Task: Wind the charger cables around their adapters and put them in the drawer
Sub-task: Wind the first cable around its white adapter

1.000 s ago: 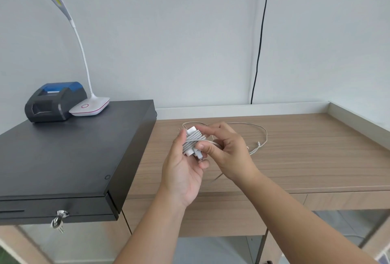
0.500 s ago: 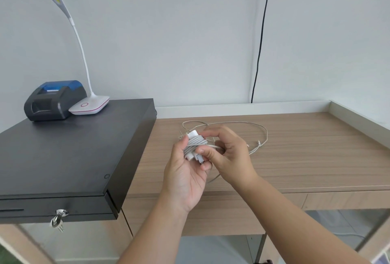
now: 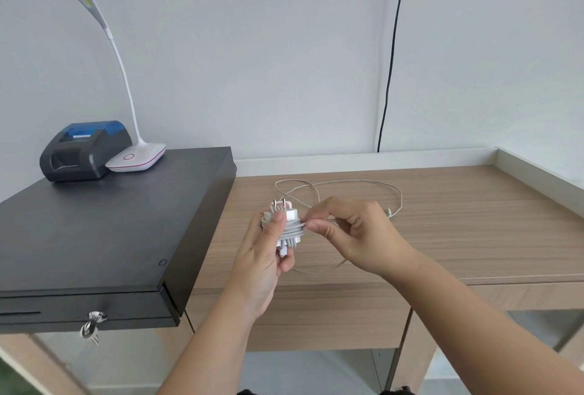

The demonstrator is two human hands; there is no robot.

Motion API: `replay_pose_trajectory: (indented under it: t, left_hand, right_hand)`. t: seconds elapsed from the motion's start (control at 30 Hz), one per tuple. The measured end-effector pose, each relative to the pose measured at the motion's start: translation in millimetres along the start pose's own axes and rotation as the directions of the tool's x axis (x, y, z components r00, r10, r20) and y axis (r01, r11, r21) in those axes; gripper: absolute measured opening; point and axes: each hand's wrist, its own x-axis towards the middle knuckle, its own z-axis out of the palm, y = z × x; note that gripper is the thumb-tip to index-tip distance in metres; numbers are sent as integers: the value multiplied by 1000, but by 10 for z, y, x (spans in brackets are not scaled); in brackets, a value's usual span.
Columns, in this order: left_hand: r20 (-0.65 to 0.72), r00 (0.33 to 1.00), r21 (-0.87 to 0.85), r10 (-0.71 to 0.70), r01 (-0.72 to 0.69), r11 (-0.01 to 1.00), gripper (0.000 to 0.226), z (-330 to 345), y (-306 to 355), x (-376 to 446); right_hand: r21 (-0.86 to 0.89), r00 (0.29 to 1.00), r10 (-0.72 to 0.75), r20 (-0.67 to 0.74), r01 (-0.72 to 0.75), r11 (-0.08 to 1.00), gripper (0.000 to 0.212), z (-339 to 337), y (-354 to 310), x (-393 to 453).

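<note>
left hand (image 3: 264, 255): grip closed round white adapter (image 3: 289, 227), prongs up | right hand (image 3: 354, 233): grip pinching cable (image 3: 344, 182) beside the coils | loose cable on counter (image 3: 458, 230)

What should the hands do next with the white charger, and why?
Probably one more turn of cable round the adapter. The left hand holds the adapter, already wrapped in several turns, and the right hand pinches the cable right beside it. A loose loop of cable lies on the wooden desk behind the hands, so winding seems unfinished.
</note>
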Motion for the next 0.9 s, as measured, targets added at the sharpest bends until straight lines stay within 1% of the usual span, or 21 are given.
replay_pose_trajectory:
  t: [0.17, 0.27, 0.37, 0.47, 0.53, 0.57, 0.67, 0.73, 0.8, 0.9]
  left_hand:
    - [-7, 999, 56, 48, -48, 997, 61, 40, -44, -26]
    - [1, 997, 90, 74, -73, 993, 70, 31, -64, -34]
    - [14, 993, 118, 114, -115, 986, 91, 16, -64, -40]
    - [6, 993, 118, 120, -120, 986, 99, 9, -58, -41]
    - [-4, 993, 94, 121, -121, 988, 97, 8, -60, -44]
    - [-12, 993, 77, 119, -118, 990, 93, 12, -55, -48]
    - [-23, 994, 16, 103, -103, 995, 63, 26, -55, -51]
    - [-2, 995, -20, 97, -97, 995, 49, 20, -43, -56]
    - [45, 995, -43, 89, -87, 995, 51, -13, -21, -53]
    - [147, 988, -72, 48, -37, 997, 63, -101, 9, -33]
  right_hand:
    - [21, 997, 70, 25, -71, 997, 21, 5, 110, -97]
    - [50, 996, 89, 23, -90, 995, 19, 5, 98, -117]
    - [85, 993, 115, 30, -118, 989, 15, 2, 80, -123]
    - [164, 988, 153, 28, -156, 974, 18, 0, 74, -137]
    - [188, 985, 169, 36, -172, 967, 20, -1, 41, -135]
    - [197, 984, 174, 37, -178, 964, 20, 0, 12, -128]
    - [234, 981, 190, 37, -193, 953, 17, 0, -52, -83]
    - [265, 977, 213, 32, -214, 940, 18, -14, -65, -41]
    - [285, 971, 235, 33, -235, 929, 16, -43, -41, -4]
    - [233, 968, 232, 92, -247, 941, 16, -70, 0, 33]
